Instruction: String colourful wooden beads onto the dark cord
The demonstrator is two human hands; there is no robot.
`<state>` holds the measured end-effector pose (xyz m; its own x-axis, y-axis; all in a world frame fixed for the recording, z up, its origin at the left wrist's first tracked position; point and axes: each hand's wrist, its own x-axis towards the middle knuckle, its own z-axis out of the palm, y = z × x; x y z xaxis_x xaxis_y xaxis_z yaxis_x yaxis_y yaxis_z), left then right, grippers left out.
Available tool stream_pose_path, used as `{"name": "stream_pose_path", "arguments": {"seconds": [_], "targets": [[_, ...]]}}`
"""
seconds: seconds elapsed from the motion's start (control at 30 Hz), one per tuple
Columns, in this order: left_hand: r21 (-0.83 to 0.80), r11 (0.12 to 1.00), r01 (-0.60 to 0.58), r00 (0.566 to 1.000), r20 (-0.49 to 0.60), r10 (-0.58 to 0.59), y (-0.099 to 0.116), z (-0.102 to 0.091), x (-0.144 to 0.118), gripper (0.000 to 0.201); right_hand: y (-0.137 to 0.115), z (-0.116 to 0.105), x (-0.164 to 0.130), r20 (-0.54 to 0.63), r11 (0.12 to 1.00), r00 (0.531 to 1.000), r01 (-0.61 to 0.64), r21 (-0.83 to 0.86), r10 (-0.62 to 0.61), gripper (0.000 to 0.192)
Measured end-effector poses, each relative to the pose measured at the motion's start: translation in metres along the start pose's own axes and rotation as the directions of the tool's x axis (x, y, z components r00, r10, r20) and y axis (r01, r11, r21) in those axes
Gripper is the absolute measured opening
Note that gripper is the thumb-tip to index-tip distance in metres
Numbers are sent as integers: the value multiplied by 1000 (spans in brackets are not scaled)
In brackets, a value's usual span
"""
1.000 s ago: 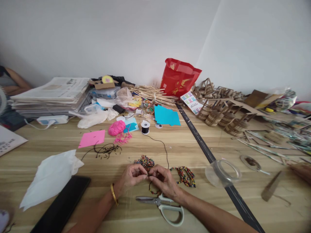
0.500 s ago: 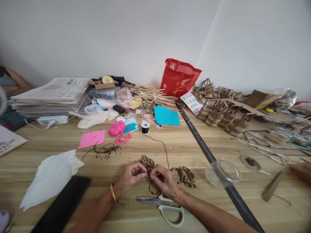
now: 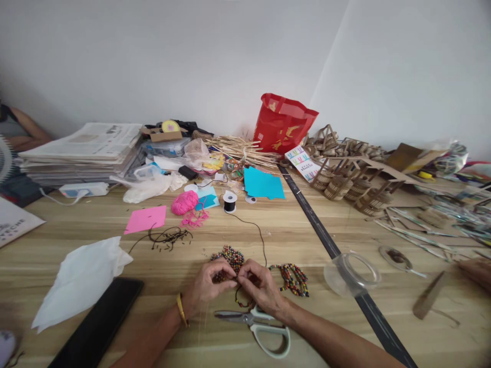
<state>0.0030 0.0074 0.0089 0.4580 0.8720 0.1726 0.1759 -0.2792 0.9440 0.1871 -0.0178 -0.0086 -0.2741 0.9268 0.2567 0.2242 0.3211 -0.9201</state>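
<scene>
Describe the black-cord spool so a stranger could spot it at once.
Find the tall red bag, then the large blue sheet below it. Between that sheet and the pink yarn stands the spool, set apart by black cord wound between white ends.

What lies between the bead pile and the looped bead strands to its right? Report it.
The head view shows the right hand and a black cord, trailing from the spool, between the bead pile and the looped bead strands.

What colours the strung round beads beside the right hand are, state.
Multicoloured: red, yellow and dark beads; best in head view.
</scene>
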Motion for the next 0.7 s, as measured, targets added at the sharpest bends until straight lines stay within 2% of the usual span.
{"name": "stream_pose_path", "arguments": {"seconds": [0.27,0.47,0.7], "targets": [[14,1000,-17,1000,2,17,-4,1,0,12,-2,-1,0,16,1000,1000,3,-9,-3,14],[-19,999,36,999,18,-36,-5,0,1,12,0,0,0,15,1000,1000,10,-1,-10,13],[73,995,70,997,27,-72,4,0,-1,35,-1,-1,0,10,1000,1000,6,-6,-6,18]]}}
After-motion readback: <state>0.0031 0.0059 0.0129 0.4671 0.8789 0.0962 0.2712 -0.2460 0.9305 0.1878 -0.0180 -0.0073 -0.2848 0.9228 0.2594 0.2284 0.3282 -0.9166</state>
